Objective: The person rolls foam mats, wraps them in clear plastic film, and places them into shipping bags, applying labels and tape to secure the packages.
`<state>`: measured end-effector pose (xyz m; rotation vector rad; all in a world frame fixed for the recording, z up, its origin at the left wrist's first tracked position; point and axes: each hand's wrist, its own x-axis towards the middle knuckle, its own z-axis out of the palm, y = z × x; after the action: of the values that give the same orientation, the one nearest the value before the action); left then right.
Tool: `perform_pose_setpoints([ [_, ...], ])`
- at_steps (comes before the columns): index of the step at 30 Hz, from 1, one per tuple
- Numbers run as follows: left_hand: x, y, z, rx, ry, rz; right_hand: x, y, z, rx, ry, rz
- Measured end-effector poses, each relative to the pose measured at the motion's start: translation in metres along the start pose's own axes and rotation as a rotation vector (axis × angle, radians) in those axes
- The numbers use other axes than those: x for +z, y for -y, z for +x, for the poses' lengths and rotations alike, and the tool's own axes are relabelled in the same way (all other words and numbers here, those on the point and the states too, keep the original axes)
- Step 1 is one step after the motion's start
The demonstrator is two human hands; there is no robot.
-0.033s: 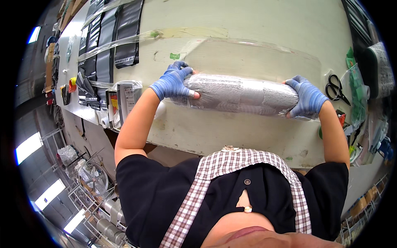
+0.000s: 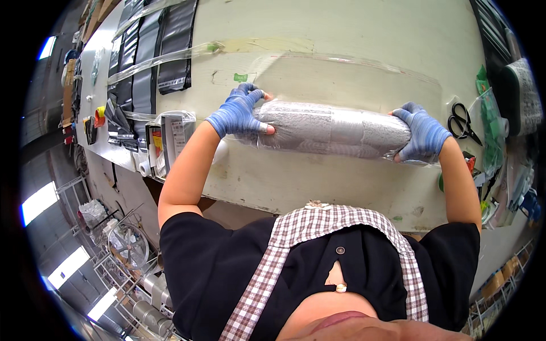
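Plastic-wrapped grey roll (image 2: 335,132) at table (image 2: 364,28), near side. Left hand (image 2: 238,113), right hand (image 2: 422,134): grip curled, pinching opposite ends. Likely soft, fairly light, slippery-skinned; best cradled at both ends.

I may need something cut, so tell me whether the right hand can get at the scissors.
Probably yes: the scissors lie on the table just right of the right hand, with nothing visible between them. It would likely have to let go of the wrapped grey roll first.
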<state>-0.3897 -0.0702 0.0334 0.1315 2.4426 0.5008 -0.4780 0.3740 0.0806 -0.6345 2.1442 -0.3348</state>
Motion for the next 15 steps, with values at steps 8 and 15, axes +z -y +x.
perform_pose_setpoints([
  [8, -0.038, -0.027, 0.002, -0.006, -0.228, 0.108, -0.027, -0.026, 0.041, 0.03, 0.199, 0.169],
  [15, -0.01, -0.078, 0.009, 0.256, -0.1, 0.042, -0.045, -0.029, 0.041, 0.147, 0.262, 0.262],
])
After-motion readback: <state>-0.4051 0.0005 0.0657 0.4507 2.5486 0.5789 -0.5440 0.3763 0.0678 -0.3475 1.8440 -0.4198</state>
